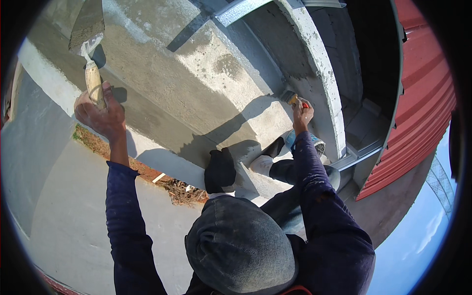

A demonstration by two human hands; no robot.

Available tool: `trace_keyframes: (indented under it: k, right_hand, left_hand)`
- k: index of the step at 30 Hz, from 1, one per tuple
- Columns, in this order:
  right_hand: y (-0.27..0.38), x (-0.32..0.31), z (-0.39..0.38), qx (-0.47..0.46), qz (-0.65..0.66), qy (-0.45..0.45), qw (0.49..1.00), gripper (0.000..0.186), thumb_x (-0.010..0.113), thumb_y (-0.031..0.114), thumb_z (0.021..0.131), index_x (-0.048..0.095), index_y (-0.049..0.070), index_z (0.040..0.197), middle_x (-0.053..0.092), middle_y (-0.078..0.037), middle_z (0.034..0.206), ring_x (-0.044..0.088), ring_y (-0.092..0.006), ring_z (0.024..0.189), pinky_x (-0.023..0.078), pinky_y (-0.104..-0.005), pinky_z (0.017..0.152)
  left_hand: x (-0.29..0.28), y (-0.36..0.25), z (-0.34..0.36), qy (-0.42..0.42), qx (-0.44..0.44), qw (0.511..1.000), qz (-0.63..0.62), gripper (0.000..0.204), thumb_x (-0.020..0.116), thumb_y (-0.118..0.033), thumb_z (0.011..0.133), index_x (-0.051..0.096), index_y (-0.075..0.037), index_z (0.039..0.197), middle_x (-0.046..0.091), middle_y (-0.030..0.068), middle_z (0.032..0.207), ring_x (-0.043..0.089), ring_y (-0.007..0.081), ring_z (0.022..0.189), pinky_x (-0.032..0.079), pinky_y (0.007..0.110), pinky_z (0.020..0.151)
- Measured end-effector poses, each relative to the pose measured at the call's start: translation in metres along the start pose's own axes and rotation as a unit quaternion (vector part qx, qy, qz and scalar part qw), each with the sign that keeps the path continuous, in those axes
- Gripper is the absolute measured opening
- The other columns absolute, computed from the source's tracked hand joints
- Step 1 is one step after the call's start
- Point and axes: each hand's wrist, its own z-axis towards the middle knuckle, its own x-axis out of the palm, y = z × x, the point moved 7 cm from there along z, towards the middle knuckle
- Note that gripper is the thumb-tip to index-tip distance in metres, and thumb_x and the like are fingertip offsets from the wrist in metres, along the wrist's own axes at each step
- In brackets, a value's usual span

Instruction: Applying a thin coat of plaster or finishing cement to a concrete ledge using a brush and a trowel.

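Observation:
My left hand (102,110) grips the wooden handle of a metal trowel (86,33), whose blade has pale material near its neck and lies over the concrete surface at the upper left. My right hand (303,114) holds a paintbrush (291,98) with a red and yellow handle, its bristles at the damp inner corner of a stepped concrete ledge (231,69) beside a curved, pale wall (332,108). A blue bucket (317,146) sits behind my right forearm, partly hidden. My black shoes (219,169) rest on the concrete below the brush.
A metal channel (236,11) crosses the upper edge. At right are a dark opening, red corrugated sheeting (418,93) and sky. At left, a lower grey surface (69,206) lies beside a strip of reddish soil (88,137) with debris. My denim-covered legs fill the lower middle.

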Motion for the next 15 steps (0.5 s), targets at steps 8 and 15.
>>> trace_keyframes:
  k: [8, 15]
  right_hand:
    - [0.207, 0.177, -0.043, -0.297, -0.042, -0.005, 0.954, 0.018, 0.067, 0.021, 0.091, 0.071, 0.003, 0.095, 0.072, -0.019, 0.083, 0.073, -0.0321, 0.077, 0.055, -0.0361, 0.072]
    - [0.273, 0.270, -0.167, -0.514, -0.120, 0.325, 0.785, 0.018, 0.061, 0.015, 0.090, 0.063, 0.005, 0.105, 0.065, -0.020, 0.098, 0.061, -0.0394, 0.099, 0.048, -0.0473, 0.086]
  left_hand:
    - [-0.001, -0.012, 0.004, -0.029, 0.034, 0.999, 0.014, 0.035, 0.081, -0.032, 0.083, 0.059, -0.007, 0.094, 0.061, 0.0105, 0.100, 0.058, 0.0333, 0.094, 0.045, 0.047, 0.084]
    - [-0.006, -0.012, 0.004, 0.006, -0.052, 0.998, 0.026, 0.038, 0.082, -0.029, 0.082, 0.058, -0.006, 0.101, 0.060, 0.0106, 0.102, 0.055, 0.0337, 0.103, 0.043, 0.048, 0.089]
